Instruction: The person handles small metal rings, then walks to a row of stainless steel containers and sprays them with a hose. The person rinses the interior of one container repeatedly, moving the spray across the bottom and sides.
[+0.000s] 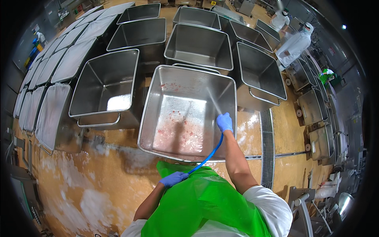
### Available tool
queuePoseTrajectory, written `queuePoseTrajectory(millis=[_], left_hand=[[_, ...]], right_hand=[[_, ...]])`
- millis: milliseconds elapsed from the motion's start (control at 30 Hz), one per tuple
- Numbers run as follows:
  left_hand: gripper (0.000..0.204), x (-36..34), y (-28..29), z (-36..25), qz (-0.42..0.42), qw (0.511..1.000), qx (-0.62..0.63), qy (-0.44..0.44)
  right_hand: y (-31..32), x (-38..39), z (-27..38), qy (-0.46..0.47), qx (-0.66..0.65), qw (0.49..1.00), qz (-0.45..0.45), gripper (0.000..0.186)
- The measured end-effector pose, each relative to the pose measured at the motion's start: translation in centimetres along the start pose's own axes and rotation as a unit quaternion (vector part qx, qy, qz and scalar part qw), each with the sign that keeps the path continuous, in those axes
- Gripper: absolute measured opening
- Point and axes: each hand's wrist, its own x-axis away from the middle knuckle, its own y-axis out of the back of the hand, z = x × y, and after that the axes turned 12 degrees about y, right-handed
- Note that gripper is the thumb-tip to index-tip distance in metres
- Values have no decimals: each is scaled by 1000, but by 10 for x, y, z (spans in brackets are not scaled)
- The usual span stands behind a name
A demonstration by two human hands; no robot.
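Note:
In a blue glove, my right hand [224, 123] is closed round the front end of a blue hose [212, 153], over the right side of a steel tub [147, 132]. A jet of water [213, 99] shoots from that end toward the tub's far right wall. Small red and pink scraps [173, 117] cling to the tub's bottom and far left wall. My left hand [173, 179], also gloved in blue, grips the hose lower down, close against my green apron [213, 201]. The nozzle, if there is one, is hidden in my right hand.
More steel tubs [76, 98] stand behind and beside this one. At the left, several tubs are covered with white sheeting [55, 106]. A grated drain [267, 146] runs through the wet, foamy tan floor [71, 189]. Two people in white [294, 45] stand at the far right.

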Motion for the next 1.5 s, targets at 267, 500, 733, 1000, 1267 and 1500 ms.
queuePoseTrajectory(millis=[267,500,733,1000,1267,1500], left_hand=[[51,-2,-2,0,0,1000,-19,-7],[50,-8,0,2,19,999,-28,-27],[50,-11,0,2,34,999,-12,-21],[50,-12,2,1,23,999,-38,-27],[49,-1,0,-10,16,1000,-19,-15],[46,-7,-2,1,25,998,53,16]], right_hand=[[14,5,6,-2,-28,999,20,39],[17,11,-11,-14,-44,998,49,37],[25,17,-5,-15,-81,995,51,31],[19,10,-8,-26,-77,996,31,30],[6,2,-14,16,-65,998,-2,29],[9,-4,11,74,-55,995,-27,30]])
